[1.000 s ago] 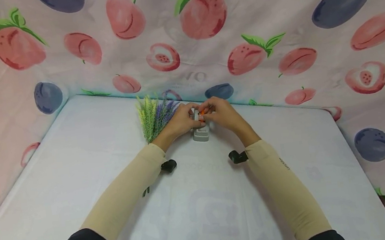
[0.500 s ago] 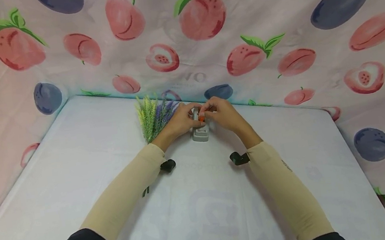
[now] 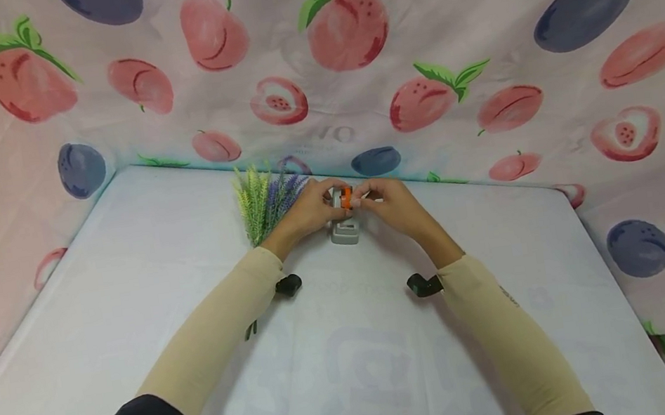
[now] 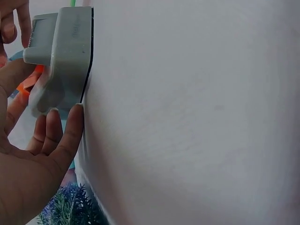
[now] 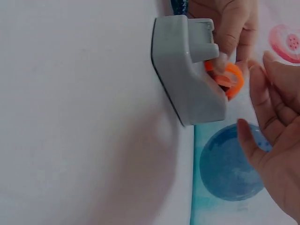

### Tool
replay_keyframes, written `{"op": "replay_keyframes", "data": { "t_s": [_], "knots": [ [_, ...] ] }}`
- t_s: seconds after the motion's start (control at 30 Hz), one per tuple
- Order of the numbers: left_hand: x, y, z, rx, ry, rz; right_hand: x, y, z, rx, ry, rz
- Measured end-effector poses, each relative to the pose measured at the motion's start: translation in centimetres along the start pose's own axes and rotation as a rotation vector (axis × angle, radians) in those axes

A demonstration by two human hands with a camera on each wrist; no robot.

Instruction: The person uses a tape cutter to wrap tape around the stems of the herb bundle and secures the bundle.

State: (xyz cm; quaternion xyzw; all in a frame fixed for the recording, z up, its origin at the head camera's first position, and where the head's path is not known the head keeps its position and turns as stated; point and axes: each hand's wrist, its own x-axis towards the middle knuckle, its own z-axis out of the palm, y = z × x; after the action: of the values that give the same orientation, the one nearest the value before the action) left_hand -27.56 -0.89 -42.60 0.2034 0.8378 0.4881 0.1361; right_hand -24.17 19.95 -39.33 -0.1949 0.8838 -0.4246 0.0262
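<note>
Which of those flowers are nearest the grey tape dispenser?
The purple flowers, the ones beside the left grip in the head view. The yellow-green flowers lie on their left, farther from the grey tape dispenser.

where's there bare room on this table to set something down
Bare white table lies left of the flower bunch and left sleeve, between the sleeves nearer than the grey dispenser, and right of the right sleeve. It's crowded at the far middle, where flowers, left hand, dispenser and right hand cluster.
</note>
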Motion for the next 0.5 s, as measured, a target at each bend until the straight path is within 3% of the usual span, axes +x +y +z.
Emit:
{"op": "replay_keyframes", "data": {
  "t_s": [0.23, 0.5],
  "knots": [
    [0.04, 0.04, -0.11, 0.042, -0.014, 0.025, -0.76, 0.17, -0.01, 0.122, -0.006, -0.009],
    [0.1, -0.06, -0.25, 0.052, -0.022, 0.031, -1.01, 0.27, 0.05, 0.229, -0.03, 0.049]
  ]
}}
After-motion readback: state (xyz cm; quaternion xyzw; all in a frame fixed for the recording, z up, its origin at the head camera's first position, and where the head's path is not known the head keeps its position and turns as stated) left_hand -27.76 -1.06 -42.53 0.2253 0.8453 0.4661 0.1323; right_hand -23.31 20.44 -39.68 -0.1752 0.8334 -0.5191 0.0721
